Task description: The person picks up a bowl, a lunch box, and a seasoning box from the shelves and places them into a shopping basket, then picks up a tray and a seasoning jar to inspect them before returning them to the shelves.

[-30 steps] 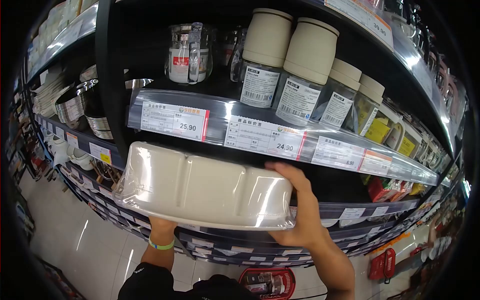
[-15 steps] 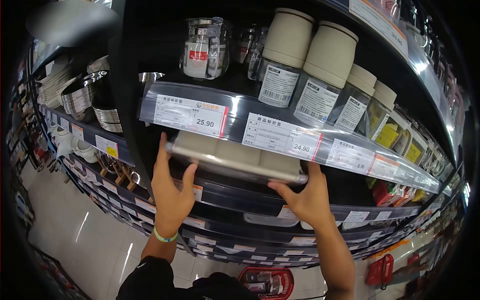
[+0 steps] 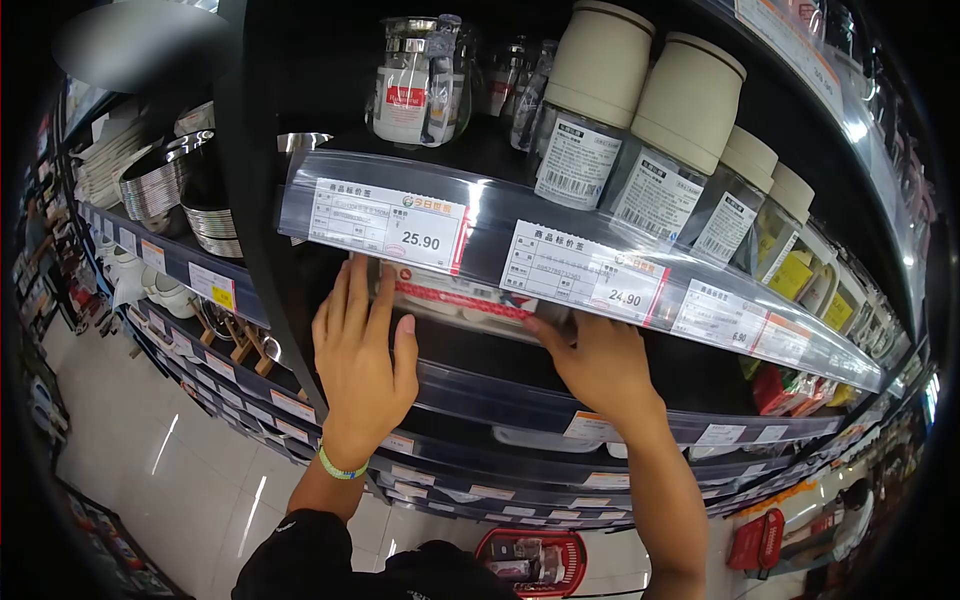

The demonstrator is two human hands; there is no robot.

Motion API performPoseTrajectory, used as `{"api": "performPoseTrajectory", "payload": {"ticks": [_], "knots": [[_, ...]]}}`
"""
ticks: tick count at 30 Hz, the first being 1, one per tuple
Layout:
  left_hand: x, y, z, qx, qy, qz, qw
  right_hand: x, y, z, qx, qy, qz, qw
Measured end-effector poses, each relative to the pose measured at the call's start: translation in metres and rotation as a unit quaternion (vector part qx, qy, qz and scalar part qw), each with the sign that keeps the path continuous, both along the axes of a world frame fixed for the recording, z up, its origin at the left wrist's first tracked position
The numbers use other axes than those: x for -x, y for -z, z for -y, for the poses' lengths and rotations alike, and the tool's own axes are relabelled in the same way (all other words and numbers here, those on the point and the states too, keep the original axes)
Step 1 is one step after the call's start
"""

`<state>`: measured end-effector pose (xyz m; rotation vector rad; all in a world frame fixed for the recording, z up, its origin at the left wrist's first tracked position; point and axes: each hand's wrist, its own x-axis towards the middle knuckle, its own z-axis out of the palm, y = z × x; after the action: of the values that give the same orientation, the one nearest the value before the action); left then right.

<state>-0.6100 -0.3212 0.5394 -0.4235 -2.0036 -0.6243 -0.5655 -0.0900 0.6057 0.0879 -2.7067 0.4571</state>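
A flat box with a red band [image 3: 465, 297] across its front lies on the shelf just below the price-label strip, its top edge hidden by the strip. My left hand [image 3: 362, 370] is open, its long fingers stretched up against the box's left end and the thumb apart. At the right end is my right hand [image 3: 605, 370], thumb tip touching the box's corner and fingers spread from it. Those fingertips go out of sight under the strip. Price labels [image 3: 385, 222] marked 25.90 and 24.90 hang right above both hands.
On the upper shelf stand a glass jug [image 3: 408, 95] and several beige-lidded jars [image 3: 595, 60]. Stacked metal bowls [image 3: 212, 215] sit left of the dark post [image 3: 258, 120]. A red basket [image 3: 530, 562] holding packages is on the floor below; a person [image 3: 850, 515] is at lower right.
Half a second ago both hands gripped a beige flat box that stuck out tilted. Now it sits deeper under the strip, with a red-banded front showing. My left fingers have straightened.
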Motion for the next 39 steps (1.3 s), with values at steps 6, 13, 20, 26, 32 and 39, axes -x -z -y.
{"api": "performPoseTrajectory", "payload": {"ticks": [6, 13, 20, 26, 32, 39], "knots": [[0.002, 0.000, 0.001, 0.025, 0.009, 0.015, 1.000, 0.016, 0.021, -0.006, -0.031, -0.067, -0.080, 0.994], [0.005, 0.004, -0.002, 0.030, 0.000, -0.005, 1.000, 0.013, 0.018, -0.003, 0.005, -0.040, -0.033, 0.999], [0.007, 0.008, -0.003, 0.026, -0.004, -0.015, 1.000, 0.014, 0.022, -0.004, -0.017, -0.021, -0.125, 0.992], [0.006, 0.009, -0.003, 0.002, 0.014, -0.015, 1.000, -0.005, 0.021, -0.015, -0.082, 0.057, -0.188, 0.977], [0.001, 0.013, -0.005, 0.012, 0.007, -0.031, 0.999, -0.030, 0.031, -0.021, -0.047, 0.065, -0.187, 0.979], [-0.004, 0.032, -0.012, -0.007, 0.010, -0.040, 0.999, -0.061, 0.071, -0.017, -0.082, 0.057, -0.231, 0.968]]}}
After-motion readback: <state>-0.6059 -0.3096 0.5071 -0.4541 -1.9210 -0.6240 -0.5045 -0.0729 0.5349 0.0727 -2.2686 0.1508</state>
